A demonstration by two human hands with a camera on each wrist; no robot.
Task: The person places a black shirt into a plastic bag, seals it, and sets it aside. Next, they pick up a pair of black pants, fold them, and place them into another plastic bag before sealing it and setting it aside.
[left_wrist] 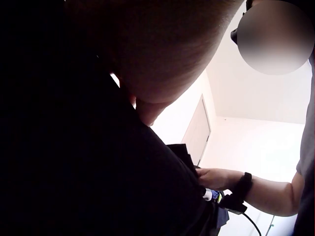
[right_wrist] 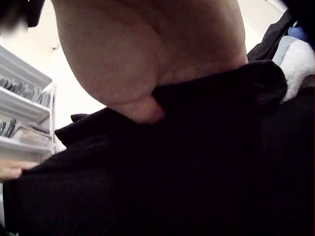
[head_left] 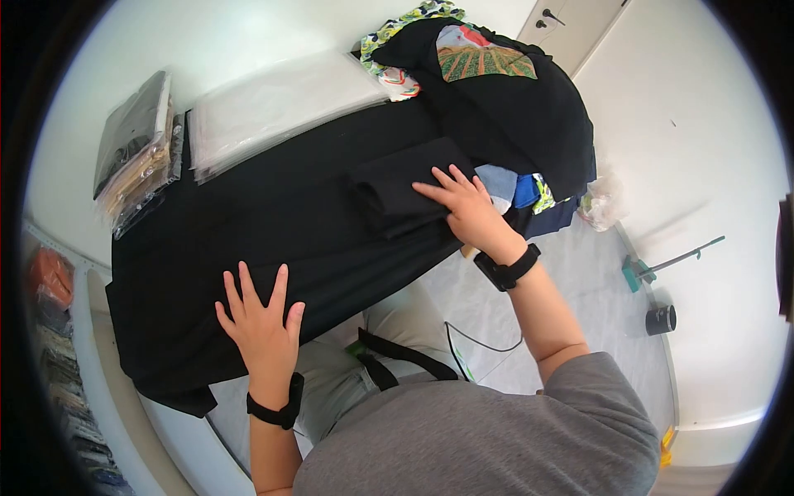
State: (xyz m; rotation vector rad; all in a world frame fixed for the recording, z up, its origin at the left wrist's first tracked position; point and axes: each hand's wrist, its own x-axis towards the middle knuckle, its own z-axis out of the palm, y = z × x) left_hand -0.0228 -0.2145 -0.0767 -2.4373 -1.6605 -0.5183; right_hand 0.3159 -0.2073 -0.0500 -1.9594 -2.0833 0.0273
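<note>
White-walled room with a pale floor, and from the head cam there's a long table covered in a big black cloth spread flat across it. The left hand lies palm-down on the near edge of that cloth, fingers straight and fanned out, not gripping anything. The right hand is further along, fingers also straight and spread, pressing down on a folded black garment that sits on top of the cloth around the middle of the table. Both wrists have black straps on. Just past the right hand there's a heap of clothes, mostly black with a green-and-red printed patch on top and bits of blue and white poking out at the near side. At the far side of the table is a stack of clear plastic bags, and beside it a pile of bagged garments. On the floor to the right, a small black cylinder and a green-handled tool.

Left wrist cam: mostly dark, the underside of the palm sitting right on the black cloth. The right hand shows in the distance, resting on dark fabric.

Right wrist cam: heel of the palm pressed onto the folded black garment, white shelves off to the left.
</note>
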